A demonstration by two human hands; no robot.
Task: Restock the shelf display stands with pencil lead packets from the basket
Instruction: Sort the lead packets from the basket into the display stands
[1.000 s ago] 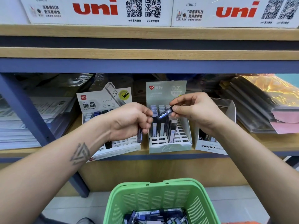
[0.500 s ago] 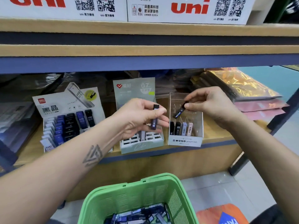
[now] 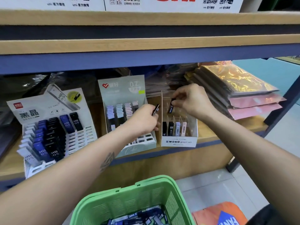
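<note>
Three display stands sit on the lower shelf: a white HB 0.5 stand (image 3: 48,127) at left, a pale green 0.7 stand (image 3: 121,95) in the middle, and a clear MONO stand (image 3: 179,142) at right. My right hand (image 3: 193,99) pinches a dark lead packet (image 3: 171,107) upright over the MONO stand's back rows. My left hand (image 3: 142,119) grips another dark packet (image 3: 155,109) in front of the green stand, just left of the MONO stand. The green basket (image 3: 133,197) below holds several packets.
Stacks of plastic-wrapped coloured sheets (image 3: 240,93) lie right of the MONO stand. White uni boxes (image 3: 170,4) stand on the shelf above. A blue shelf upright (image 3: 282,104) rises at right. An orange bag (image 3: 222,215) lies on the tiled floor.
The view has swung right. My right hand carried its packet from the green stand across to over the MONO stand. My left hand followed rightward, still holding its packet.
</note>
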